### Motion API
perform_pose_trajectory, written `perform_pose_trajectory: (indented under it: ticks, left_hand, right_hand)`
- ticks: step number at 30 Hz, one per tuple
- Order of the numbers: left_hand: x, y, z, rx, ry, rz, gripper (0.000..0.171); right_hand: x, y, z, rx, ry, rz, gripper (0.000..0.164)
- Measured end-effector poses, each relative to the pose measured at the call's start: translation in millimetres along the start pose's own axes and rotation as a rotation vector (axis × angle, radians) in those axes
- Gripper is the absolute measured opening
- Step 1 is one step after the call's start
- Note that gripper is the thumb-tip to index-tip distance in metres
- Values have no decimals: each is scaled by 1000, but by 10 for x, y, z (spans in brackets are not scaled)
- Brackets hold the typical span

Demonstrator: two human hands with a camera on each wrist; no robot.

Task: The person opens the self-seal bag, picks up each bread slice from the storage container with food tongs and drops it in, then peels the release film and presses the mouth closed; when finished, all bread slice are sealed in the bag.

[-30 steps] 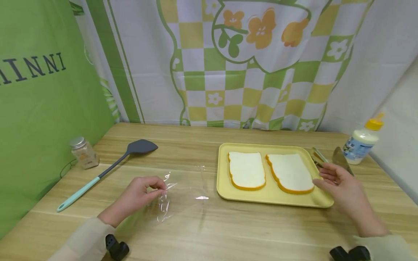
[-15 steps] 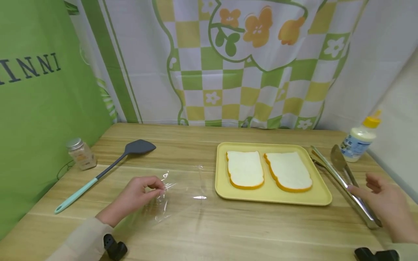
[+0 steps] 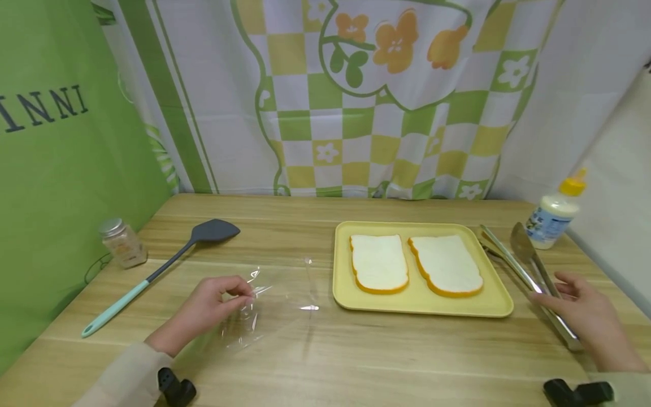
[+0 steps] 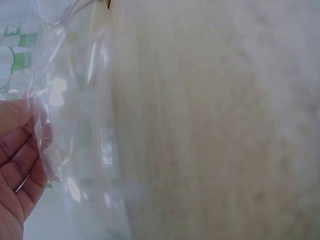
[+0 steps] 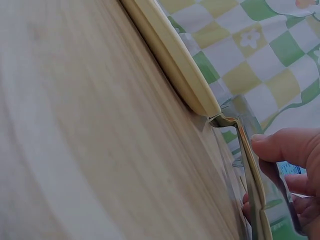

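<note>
Your left hand (image 3: 213, 307) pinches the edge of a sheet of clear plastic (image 3: 285, 305) between thumb and fingertips, the remaining fingers folded inward; in the left wrist view that edge stands raised and creased, catching bright highlights. Whether the plastic is a bag or a single layer cannot be told. It lies on the wooden table (image 3: 407, 362), between your left hand and a yellow rectangular tray (image 3: 422, 305). Your right hand (image 3: 587, 314) grips the metal tongs (image 3: 551, 319) midway along their length, thumb on the arm nearer the tray and fingers curled around from the other side, as the right wrist view shows. The tongs lie to the right of the tray, arms spread, with the joined end towards you. In the tray, side by side and apart, are two bread slices: the left slice (image 3: 378, 263), set upright to your view, and the right slice (image 3: 447, 264), slightly turned, both with white faces and orange-brown crusts. On your left, a spatula (image 3: 146, 282) lies obliquely, dark blade away from you and pale turquoise handle near; just beside it stands a silver-lidded jar (image 3: 124, 244). A yellow-capped bottle (image 3: 551, 217) stands beyond the tongs, and a checked, flowered curtain (image 3: 356, 141) hangs behind the table.
</note>
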State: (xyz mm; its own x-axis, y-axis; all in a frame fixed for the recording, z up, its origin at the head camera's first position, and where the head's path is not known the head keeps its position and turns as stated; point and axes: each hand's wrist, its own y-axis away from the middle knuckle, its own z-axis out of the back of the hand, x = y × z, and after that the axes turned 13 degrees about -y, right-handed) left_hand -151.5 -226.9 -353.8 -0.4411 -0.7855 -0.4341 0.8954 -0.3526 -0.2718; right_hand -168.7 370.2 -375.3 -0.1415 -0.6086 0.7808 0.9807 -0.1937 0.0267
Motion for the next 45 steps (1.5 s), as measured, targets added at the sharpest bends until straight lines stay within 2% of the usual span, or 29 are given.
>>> perform_pose_trajectory:
  ticks: [11,17,19,26,31,35,40,45]
  left_hand:
    - [11,13,7,0,-4,7,8]
    - [20,-2,22,4,-18,-2,6]
    - [16,-3,31,3,-24,-5,6]
    - [-14,-1,50,-1,-61,-37,6]
    - [-27,-7,58,5,-86,-46,7]
    - [-22,-14,58,7,-105,-52,10]
    - [-7,-14,49,-11,-130,-64,13]
    - [-3,-25,33,-23,-128,-81,12]
  right_hand:
    - [37,8,0,-101,29,39,80]
    - [123,16,9,-157,-68,47,77]
    - [181,26,4,-165,-70,71,74]
    - [494,112,-92,-43,7,144,67]
    - [680,139,-210,1,-19,243,56]
    - [810,163,-316,60,-65,288,50]
    - [939,188,-464,160,-129,298,50]
    - [1011,209,-598,220,-149,278,48]
